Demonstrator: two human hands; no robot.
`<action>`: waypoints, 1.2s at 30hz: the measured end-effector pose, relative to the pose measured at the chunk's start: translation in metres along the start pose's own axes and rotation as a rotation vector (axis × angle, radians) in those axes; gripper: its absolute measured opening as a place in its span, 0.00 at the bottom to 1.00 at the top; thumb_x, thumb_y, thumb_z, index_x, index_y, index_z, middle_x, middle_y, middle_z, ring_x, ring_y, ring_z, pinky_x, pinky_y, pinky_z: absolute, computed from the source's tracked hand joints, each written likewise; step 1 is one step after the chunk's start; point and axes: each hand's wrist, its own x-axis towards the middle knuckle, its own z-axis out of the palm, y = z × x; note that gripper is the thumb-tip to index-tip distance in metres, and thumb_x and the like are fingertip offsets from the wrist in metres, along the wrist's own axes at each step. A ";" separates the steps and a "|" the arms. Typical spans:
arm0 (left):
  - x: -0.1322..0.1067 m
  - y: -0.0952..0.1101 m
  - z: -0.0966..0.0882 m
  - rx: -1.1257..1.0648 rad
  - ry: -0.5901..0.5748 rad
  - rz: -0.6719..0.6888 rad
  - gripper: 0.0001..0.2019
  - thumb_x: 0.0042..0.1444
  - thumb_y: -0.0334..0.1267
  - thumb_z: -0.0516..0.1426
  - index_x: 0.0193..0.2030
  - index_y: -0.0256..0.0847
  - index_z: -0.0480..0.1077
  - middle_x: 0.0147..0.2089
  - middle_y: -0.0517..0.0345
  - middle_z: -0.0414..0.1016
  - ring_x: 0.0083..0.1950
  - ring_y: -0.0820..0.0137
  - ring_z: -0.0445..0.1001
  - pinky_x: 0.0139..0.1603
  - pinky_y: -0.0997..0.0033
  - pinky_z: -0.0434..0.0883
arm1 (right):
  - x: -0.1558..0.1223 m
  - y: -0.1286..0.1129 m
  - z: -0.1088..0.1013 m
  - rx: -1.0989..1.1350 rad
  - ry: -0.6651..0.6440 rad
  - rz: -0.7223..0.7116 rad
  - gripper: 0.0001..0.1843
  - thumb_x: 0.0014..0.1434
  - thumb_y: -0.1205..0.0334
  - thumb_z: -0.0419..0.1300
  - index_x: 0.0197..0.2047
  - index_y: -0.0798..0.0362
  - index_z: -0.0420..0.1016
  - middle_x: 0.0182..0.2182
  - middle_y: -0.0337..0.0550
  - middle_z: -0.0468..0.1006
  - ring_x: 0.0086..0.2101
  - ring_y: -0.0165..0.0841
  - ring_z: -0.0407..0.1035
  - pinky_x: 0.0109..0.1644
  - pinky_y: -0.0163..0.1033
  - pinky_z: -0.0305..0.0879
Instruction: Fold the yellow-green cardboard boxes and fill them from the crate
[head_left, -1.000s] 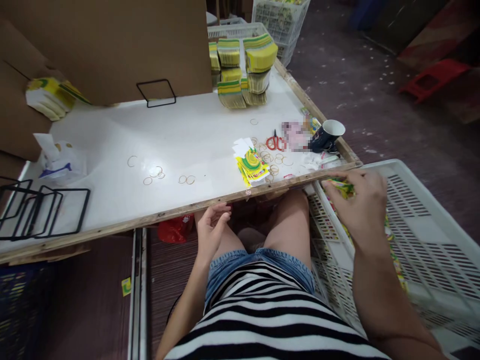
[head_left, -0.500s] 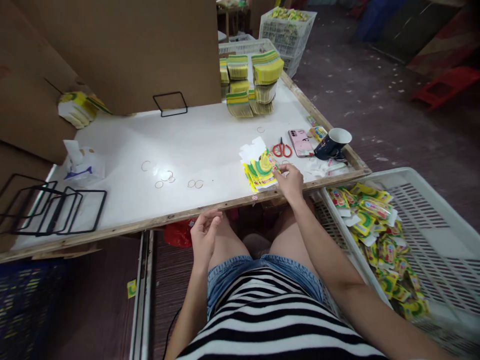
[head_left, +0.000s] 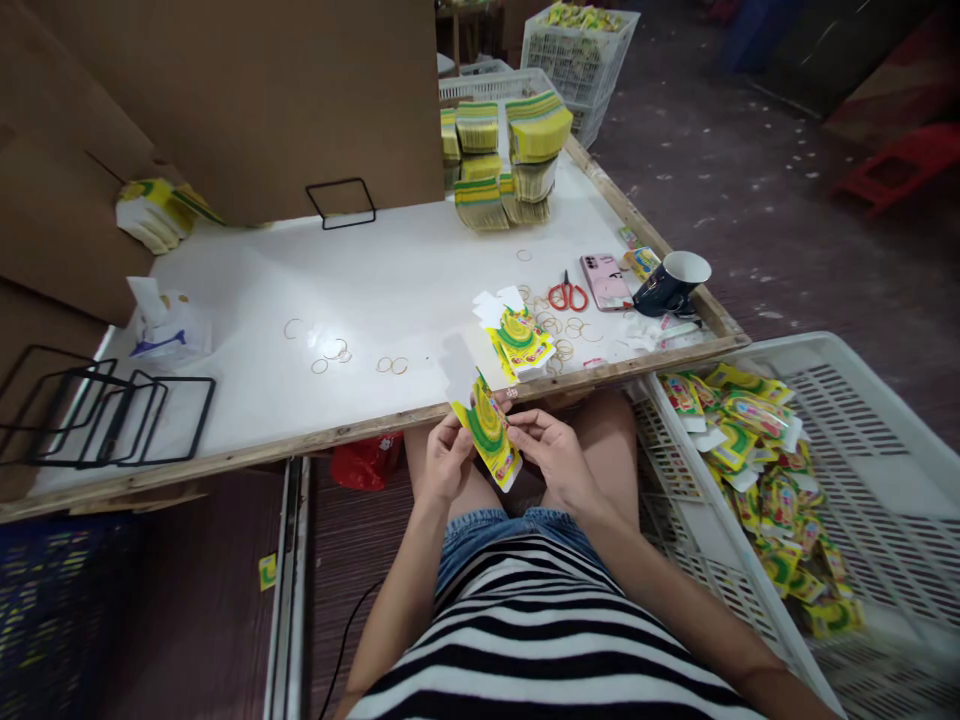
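Note:
A yellow-and-green printed flat carton is held up over my lap, just off the table's front edge. My left hand pinches its left edge between thumb and fingers. On its right edge, the fingers of my right hand are closed. Just beyond the hands, a small fanned stack of the same cartons lies on the white table, with white flaps toward the back. Rubber bands are scattered around that stack, next to red-handled scissors.
A pink phone and a dark mug stand at the table's right corner. Bundled cartons are piled at the back. A white crate with filled packs is on my right. Black wire frames stand at left.
My right hand has come back from the stack with one carton and brought it over my lap. My left hand has moved right and taken hold of its other edge.

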 end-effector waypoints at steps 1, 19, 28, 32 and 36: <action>-0.001 0.000 0.001 0.003 0.011 0.006 0.27 0.46 0.57 0.64 0.47 0.38 0.72 0.45 0.46 0.80 0.50 0.55 0.77 0.46 0.60 0.76 | 0.000 -0.001 -0.001 -0.041 -0.007 -0.026 0.19 0.45 0.49 0.70 0.36 0.52 0.76 0.32 0.42 0.80 0.34 0.34 0.73 0.42 0.41 0.72; -0.015 0.013 0.009 0.310 0.076 0.087 0.36 0.55 0.39 0.62 0.65 0.47 0.48 0.49 0.50 0.76 0.48 0.66 0.77 0.47 0.68 0.73 | 0.003 -0.005 -0.010 -0.454 -0.014 -0.336 0.17 0.56 0.56 0.62 0.48 0.51 0.70 0.36 0.41 0.77 0.23 0.27 0.64 0.28 0.34 0.64; -0.021 0.024 -0.001 0.172 -0.204 -0.058 0.17 0.53 0.35 0.63 0.47 0.44 0.63 0.43 0.56 0.75 0.43 0.69 0.75 0.42 0.73 0.73 | 0.007 -0.037 -0.021 -0.511 -0.310 -0.319 0.12 0.61 0.52 0.57 0.42 0.51 0.73 0.32 0.42 0.76 0.34 0.34 0.70 0.37 0.37 0.67; -0.024 0.021 0.002 0.123 -0.238 -0.105 0.17 0.52 0.35 0.64 0.45 0.44 0.62 0.42 0.57 0.75 0.42 0.70 0.76 0.41 0.75 0.72 | 0.007 -0.045 -0.022 -0.618 -0.312 -0.405 0.14 0.62 0.53 0.56 0.30 0.52 0.72 0.28 0.41 0.74 0.30 0.32 0.68 0.36 0.37 0.64; -0.024 0.019 0.001 0.115 -0.235 -0.137 0.37 0.52 0.38 0.64 0.64 0.50 0.49 0.46 0.53 0.76 0.45 0.65 0.78 0.43 0.67 0.74 | 0.009 -0.043 -0.022 -0.658 -0.327 -0.410 0.16 0.63 0.52 0.55 0.29 0.52 0.71 0.27 0.41 0.74 0.31 0.34 0.68 0.38 0.38 0.64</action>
